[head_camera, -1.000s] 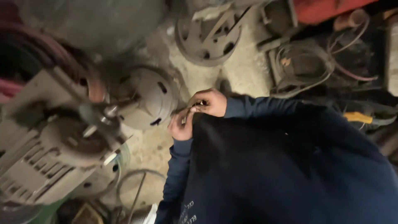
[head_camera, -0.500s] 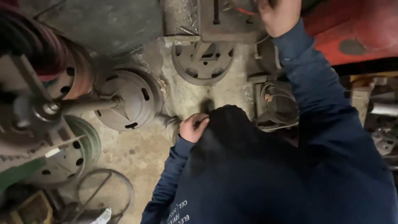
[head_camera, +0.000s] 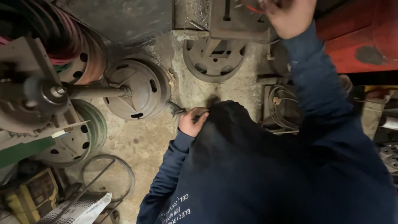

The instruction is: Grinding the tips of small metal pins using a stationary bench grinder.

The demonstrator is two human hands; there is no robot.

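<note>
My left hand [head_camera: 192, 121] is curled against the front of my dark blue sweatshirt [head_camera: 265, 166] and grips a small dark metal piece [head_camera: 175, 109] that sticks out to the left. My right hand [head_camera: 289, 16] is stretched far up to a grey metal block [head_camera: 232, 20] at the top edge, beside a red wire [head_camera: 253, 8]. Its fingers are bent and blurred, and whether it holds anything is unclear.
Round metal motor covers lie on the concrete floor [head_camera: 145, 141]: one on a shaft [head_camera: 139, 93], one under the block [head_camera: 213, 60]. A winding machine [head_camera: 37, 95] fills the left. A wire coil [head_camera: 286, 105] and a red drum [head_camera: 360, 37] are on the right.
A second ago both hands were together at my chest. My right hand has since gone up to the metal block at the top; my left hand stayed at the sweatshirt.
</note>
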